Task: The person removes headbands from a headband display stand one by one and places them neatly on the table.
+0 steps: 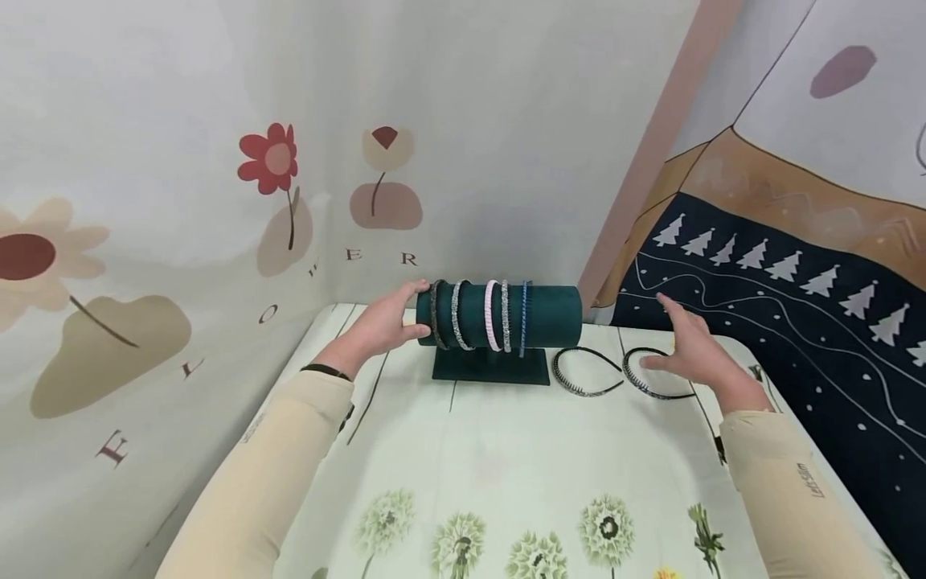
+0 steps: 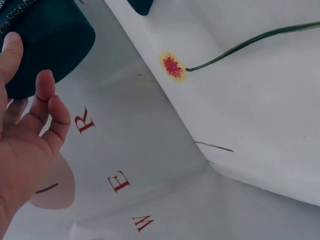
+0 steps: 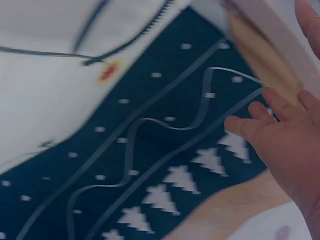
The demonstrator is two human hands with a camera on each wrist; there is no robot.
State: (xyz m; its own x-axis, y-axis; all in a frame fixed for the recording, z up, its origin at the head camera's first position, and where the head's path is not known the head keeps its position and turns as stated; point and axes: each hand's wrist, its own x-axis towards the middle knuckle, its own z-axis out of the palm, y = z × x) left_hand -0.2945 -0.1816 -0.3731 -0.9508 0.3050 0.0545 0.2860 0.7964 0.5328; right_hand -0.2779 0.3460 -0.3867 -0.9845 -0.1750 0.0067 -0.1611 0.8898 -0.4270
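Observation:
A dark green padded roll stand (image 1: pixel 551 318) stands on the table near its far edge and bears several headbands. Round its left end sits a dark glittery headband (image 1: pixel 434 314); a silver headband (image 1: pixel 456 314), a pink headband (image 1: pixel 489 315) and a blue headband (image 1: pixel 524 318) are spaced to the right. My left hand (image 1: pixel 379 323) grips the roll's left end, thumb on the near side beside the dark headband. Raised and spread, my right hand (image 1: pixel 690 347) holds nothing, above and near a black toothed headband (image 1: pixel 637 378) on the table. Another black headband (image 1: pixel 571 382) lies beside it.
A pale cloth with printed dandelions covers the table (image 1: pixel 506 442). A flower-printed curtain (image 1: pixel 506 161) hangs behind and to the left. At the right, a dark cloth with white trees (image 1: pixel 796 322) runs beyond the table's edge.

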